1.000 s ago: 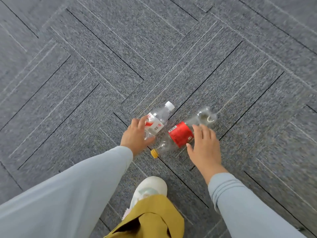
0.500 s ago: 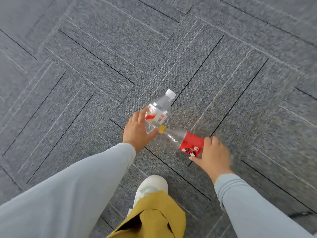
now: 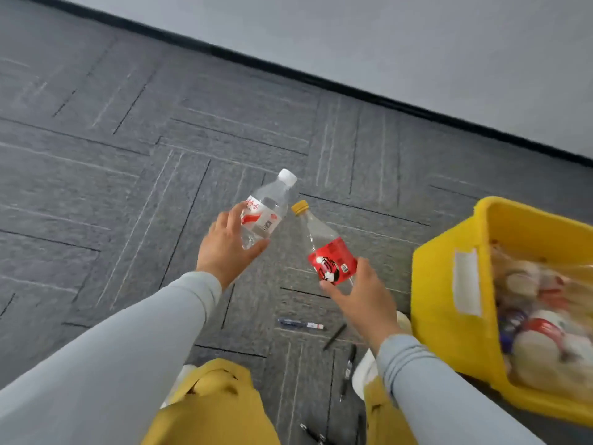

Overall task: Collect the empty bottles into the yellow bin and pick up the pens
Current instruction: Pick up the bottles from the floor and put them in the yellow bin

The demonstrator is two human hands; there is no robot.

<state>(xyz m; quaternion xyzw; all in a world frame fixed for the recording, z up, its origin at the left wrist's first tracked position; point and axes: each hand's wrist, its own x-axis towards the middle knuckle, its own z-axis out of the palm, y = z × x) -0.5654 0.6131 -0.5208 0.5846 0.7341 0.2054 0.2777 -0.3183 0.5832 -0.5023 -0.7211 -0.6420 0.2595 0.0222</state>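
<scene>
Two hands are in view, and each one holds one bottle, so two bottles are in the air above the floor. The left hand (image 3: 224, 248) grasps a clear plastic bottle with a white cap and a white and red label (image 3: 264, 213). Its fingers curl around the lower part and the thumb lies under it. The cap points up and away from the person. The right hand (image 3: 364, 295) grasps a clear plastic bottle with a yellow cap and a red label (image 3: 330, 255) at its lower end, the thumb just below the label. This bottle leans to the left, and its cap is just beside the first bottle. I cannot tell if they touch.

Both arms, in light grey-blue sleeves, reach forward, the left one more stretched.

Under the right hand, four pens lie on the grey carpet floor (image 3: 96, 187): a blue and white pen (image 3: 300, 324), a short black pen (image 3: 334, 336) near it, a long black pen (image 3: 348, 370) closer to the person, and a dark pen at the lower edge (image 3: 313, 435).

To the right of the right hand stands one yellow plastic bin (image 3: 433, 303). It holds a blurred pile of bottles (image 3: 539, 329) that I cannot count.
</scene>
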